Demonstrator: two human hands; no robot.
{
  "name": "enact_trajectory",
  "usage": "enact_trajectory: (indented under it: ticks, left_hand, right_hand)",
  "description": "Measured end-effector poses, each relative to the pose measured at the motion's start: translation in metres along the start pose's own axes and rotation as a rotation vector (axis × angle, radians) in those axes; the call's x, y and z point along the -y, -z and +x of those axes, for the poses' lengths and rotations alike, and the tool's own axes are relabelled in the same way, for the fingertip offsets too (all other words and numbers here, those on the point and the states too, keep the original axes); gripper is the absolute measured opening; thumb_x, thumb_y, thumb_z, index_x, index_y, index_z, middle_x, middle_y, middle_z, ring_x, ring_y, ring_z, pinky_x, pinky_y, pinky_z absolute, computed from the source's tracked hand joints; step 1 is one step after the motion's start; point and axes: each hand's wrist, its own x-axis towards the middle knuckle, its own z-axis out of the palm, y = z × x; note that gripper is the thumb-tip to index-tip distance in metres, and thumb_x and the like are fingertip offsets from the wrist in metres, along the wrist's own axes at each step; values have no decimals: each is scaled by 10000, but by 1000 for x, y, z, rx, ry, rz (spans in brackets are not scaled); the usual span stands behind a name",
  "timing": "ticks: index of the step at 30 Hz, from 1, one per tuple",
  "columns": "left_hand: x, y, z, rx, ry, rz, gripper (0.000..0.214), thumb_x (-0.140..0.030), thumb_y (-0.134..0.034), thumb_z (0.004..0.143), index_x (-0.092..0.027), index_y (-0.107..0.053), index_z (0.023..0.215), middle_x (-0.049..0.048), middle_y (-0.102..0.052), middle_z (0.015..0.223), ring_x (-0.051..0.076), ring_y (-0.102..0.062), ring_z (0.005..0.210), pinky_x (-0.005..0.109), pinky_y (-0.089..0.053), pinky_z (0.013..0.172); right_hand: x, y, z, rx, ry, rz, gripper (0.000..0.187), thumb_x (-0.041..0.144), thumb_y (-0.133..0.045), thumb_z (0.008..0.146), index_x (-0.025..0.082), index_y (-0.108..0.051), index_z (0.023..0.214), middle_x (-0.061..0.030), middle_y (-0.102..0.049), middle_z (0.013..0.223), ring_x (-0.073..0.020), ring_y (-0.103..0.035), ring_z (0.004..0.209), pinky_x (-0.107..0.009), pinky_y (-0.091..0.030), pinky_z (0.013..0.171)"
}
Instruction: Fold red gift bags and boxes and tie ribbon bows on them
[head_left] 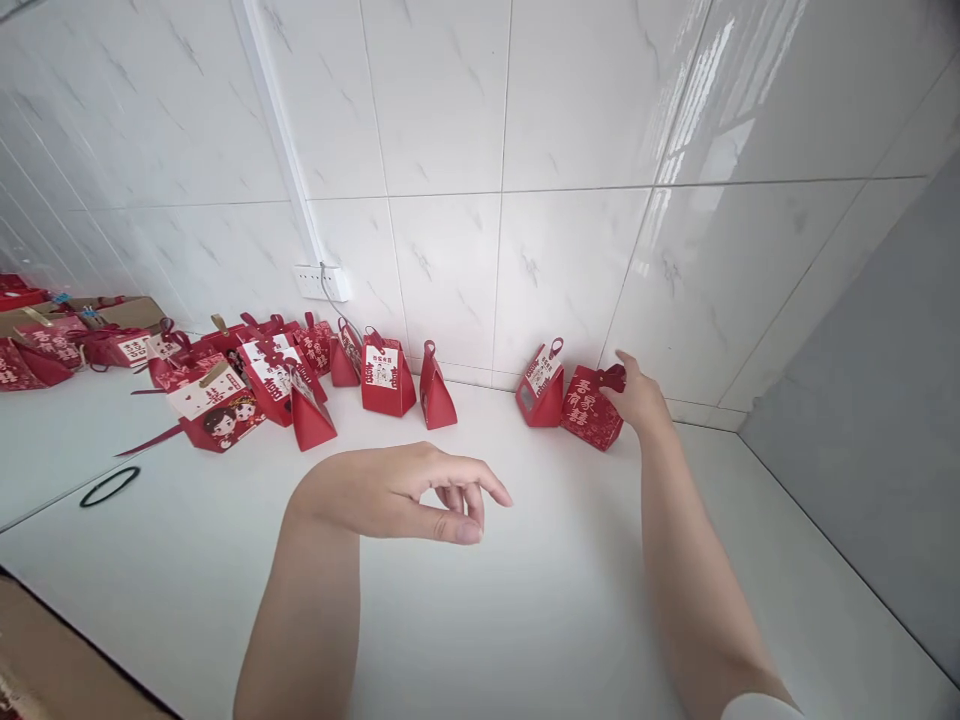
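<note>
My left hand hovers over the middle of the white table, its fingers loosely bent and apart, holding nothing. On the right, my right hand is beside a dark red gift box with gold characters and a dark red ribbon bow. The index finger stretches up past the bow and the thumb is close to it; whether they touch is unclear. Just left of that box stands a red candy box with a white printed panel and a ribbon loop. Some fingers of my right hand are hidden.
Several red gift boxes stand along the tiled wall to the left, some crowded together. A black ring-shaped band lies at the table's left. A power strip is on the wall, and a grey panel borders the right side.
</note>
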Motion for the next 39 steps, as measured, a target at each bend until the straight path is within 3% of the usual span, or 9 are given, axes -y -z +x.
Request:
enact_trajectory:
  ticks: [2,5,10,14,18,22,25,33,39]
  left_hand:
    - [4,1,0,-82,66,16,396,-449,-524,889,-289,-547,1250,35,-674,1090,163,-600,1020,221,-449,775]
    - [14,2,1,-215,164,47,418,-501,-500,882,-303,-544,1246,34,-666,1092,175,-609,998,236,-461,752]
    - [31,3,21,-456,243,123,436,-553,-497,852,-313,-596,1202,19,-641,1180,205,-597,1056,272,-468,822]
    - [43,2,52,-602,129,191,432,-446,-578,810,-286,-610,1210,17,-607,1258,217,-581,1072,279,-459,839]
    - [61,1,75,-554,65,214,260,-248,-575,770,-206,-690,999,34,-690,939,177,-607,824,256,-431,689]
    - [71,3,77,-498,76,233,114,-207,-554,731,-159,-583,632,-19,-495,571,107,-429,552,242,-282,520]
    - [67,1,77,-470,69,165,157,-217,-568,707,-157,-520,570,-25,-428,550,91,-346,526,244,-226,490]
    - [72,-6,95,-404,68,175,389,-270,-639,670,-175,-301,505,-40,-177,568,77,-169,505,272,-125,482]
    - [80,3,88,-341,36,73,412,-504,-576,776,-166,-432,588,-35,-296,585,91,-273,541,252,-194,513]
  right_hand:
    - [3,6,0,76,74,-48,368,327,-513,805,240,-583,1156,-74,-673,957,-235,-607,854,-309,-435,649]
    - [16,28,-7,214,168,-121,150,327,-527,774,236,-636,822,-39,-660,769,-203,-579,699,-286,-387,554]
    - [64,74,-41,377,307,-36,141,346,-536,791,239,-625,772,-14,-652,738,-164,-554,623,-261,-361,500]
    - [109,72,-67,574,568,187,136,314,-530,818,238,-635,860,4,-656,774,-148,-559,657,-253,-393,553]
    - [135,47,-82,690,664,230,123,299,-537,829,221,-632,829,4,-639,705,-145,-547,601,-256,-378,524]
    - [139,40,-90,687,660,368,239,305,-555,850,241,-588,1077,-8,-688,834,-166,-615,713,-273,-448,610]
    - [137,43,-93,655,675,437,327,290,-560,860,261,-556,1185,-13,-699,910,-172,-638,794,-282,-474,672]
    - [137,37,-95,447,675,359,135,255,-567,862,242,-685,926,-14,-700,784,-175,-640,724,-289,-467,652]
    - [136,37,-98,418,660,382,238,214,-512,885,245,-638,1085,-27,-712,895,-179,-656,778,-307,-495,697]
